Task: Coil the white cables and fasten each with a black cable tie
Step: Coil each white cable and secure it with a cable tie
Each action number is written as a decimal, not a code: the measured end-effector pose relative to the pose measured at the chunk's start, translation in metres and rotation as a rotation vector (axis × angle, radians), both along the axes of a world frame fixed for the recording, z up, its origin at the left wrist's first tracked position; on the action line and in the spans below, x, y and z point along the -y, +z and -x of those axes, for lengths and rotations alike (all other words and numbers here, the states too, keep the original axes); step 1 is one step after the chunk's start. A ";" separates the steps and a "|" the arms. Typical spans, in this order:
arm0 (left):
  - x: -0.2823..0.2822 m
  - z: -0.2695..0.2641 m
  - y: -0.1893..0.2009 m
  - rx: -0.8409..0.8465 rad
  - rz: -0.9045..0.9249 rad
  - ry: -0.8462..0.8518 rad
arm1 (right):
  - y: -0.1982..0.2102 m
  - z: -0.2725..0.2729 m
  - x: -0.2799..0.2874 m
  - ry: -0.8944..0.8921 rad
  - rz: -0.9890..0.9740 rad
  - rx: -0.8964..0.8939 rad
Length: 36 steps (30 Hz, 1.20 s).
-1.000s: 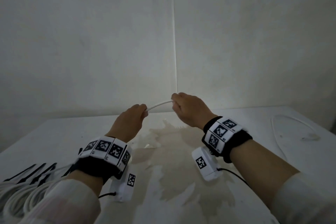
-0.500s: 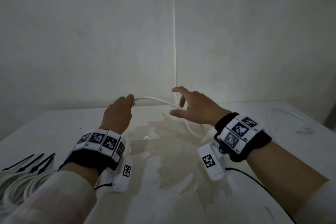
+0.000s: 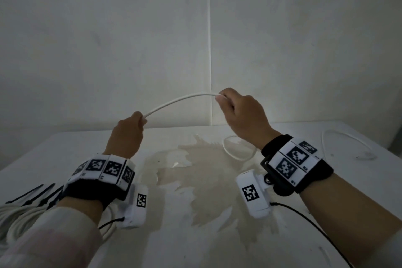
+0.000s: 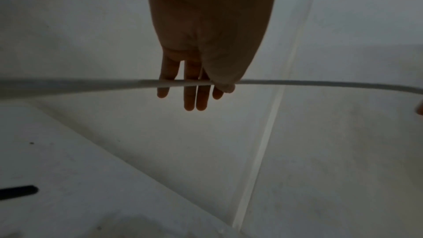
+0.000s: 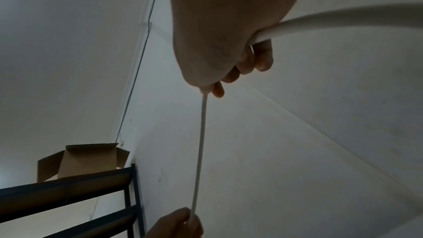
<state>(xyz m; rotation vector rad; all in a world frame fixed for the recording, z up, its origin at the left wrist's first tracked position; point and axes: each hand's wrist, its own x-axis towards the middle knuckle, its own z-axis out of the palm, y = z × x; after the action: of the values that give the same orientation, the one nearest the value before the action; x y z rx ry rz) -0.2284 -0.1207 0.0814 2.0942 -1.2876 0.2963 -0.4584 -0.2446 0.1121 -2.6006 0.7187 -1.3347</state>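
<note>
My left hand [image 3: 128, 135] is raised above the table, thumb pressed against my straight fingers [image 4: 190, 95]. My right hand [image 3: 243, 115] is held higher and to the right, fingers curled in a pinch. Both forearms reach forward, each wrist wrapped in a black band with square black-and-white markers.

Right hand [image 3: 243, 113] now closed again on the white cable [image 3: 180, 100] after spreading open half a second ago, raised higher and further right, left hand [image 3: 128, 135] lifted off the counter [image 3: 195, 235], span of cable between them longer, arching upward
</note>
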 end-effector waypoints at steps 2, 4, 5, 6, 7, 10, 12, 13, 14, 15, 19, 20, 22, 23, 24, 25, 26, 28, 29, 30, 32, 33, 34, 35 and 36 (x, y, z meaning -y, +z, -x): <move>-0.004 -0.007 -0.001 -0.062 0.014 0.021 | 0.000 0.008 0.008 -0.067 -0.008 0.036; -0.006 -0.012 -0.001 -0.154 0.052 0.037 | 0.000 0.018 0.016 -0.128 -0.066 0.048; -0.006 -0.012 -0.001 -0.193 0.071 0.038 | 0.000 0.021 0.019 -0.144 -0.105 0.013; -0.006 -0.010 0.000 -0.208 0.085 0.032 | -0.001 0.024 0.022 -0.155 -0.134 -0.049; -0.005 -0.007 0.001 -0.206 0.096 0.031 | -0.003 0.025 0.023 -0.167 -0.150 -0.130; -0.001 0.004 0.009 -0.278 0.174 0.049 | -0.014 0.020 0.020 -0.236 -0.093 -0.388; 0.001 0.010 0.011 -0.324 0.241 0.015 | -0.022 0.014 0.011 -0.280 -0.027 -0.552; 0.001 0.013 0.012 -0.319 0.260 -0.007 | -0.026 0.010 0.008 -0.300 -0.010 -0.610; 0.001 0.016 0.013 -0.299 0.276 -0.030 | -0.029 0.007 0.004 -0.310 -0.007 -0.638; 0.001 0.018 0.013 -0.280 0.292 -0.049 | -0.031 0.004 0.000 -0.316 0.000 -0.647; -0.002 0.020 0.009 -0.248 0.305 -0.116 | -0.030 -0.005 -0.018 -0.338 0.085 -0.607; -0.003 0.020 0.007 -0.219 0.302 -0.128 | -0.032 -0.009 -0.019 -0.331 0.152 -0.650; -0.005 0.024 0.003 -0.175 0.293 -0.152 | -0.040 -0.017 -0.023 -0.292 0.193 -0.717; -0.006 0.026 0.001 -0.168 0.288 -0.163 | -0.041 -0.018 -0.026 -0.252 0.227 -0.693; -0.006 0.029 -0.001 -0.173 0.279 -0.179 | -0.039 -0.018 -0.032 -0.241 0.212 -0.696; -0.007 0.032 -0.003 -0.187 0.272 -0.199 | -0.041 -0.021 -0.034 -0.219 0.229 -0.700; -0.007 0.035 -0.004 -0.206 0.271 -0.223 | -0.047 -0.025 -0.031 -0.183 0.255 -0.703; -0.007 0.042 -0.004 -0.220 0.274 -0.256 | -0.047 -0.027 -0.038 -0.078 0.272 -0.679; -0.008 0.045 -0.004 -0.204 0.267 -0.256 | -0.043 -0.028 -0.044 -0.027 0.282 -0.648; -0.008 0.048 -0.003 -0.185 0.251 -0.254 | -0.044 -0.030 -0.045 0.012 0.316 -0.621; -0.008 0.055 -0.003 -0.197 0.213 -0.270 | -0.046 -0.034 -0.045 0.085 0.364 -0.557; -0.008 0.058 -0.004 -0.223 0.199 -0.283 | -0.044 -0.035 -0.048 0.118 0.368 -0.528; -0.008 0.060 -0.005 -0.249 0.188 -0.293 | -0.039 -0.036 -0.051 0.158 0.347 -0.489; -0.008 0.061 -0.006 -0.272 0.178 -0.301 | -0.035 -0.035 -0.052 0.189 0.320 -0.438; -0.008 0.061 -0.008 -0.287 0.173 -0.309 | -0.033 -0.034 -0.051 0.221 0.282 -0.373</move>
<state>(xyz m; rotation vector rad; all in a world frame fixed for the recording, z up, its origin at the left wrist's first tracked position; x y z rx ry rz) -0.2898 -0.1124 0.0736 1.6917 -1.3340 -0.0280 -0.4247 -0.1935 0.0787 -3.0888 0.2823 -0.9577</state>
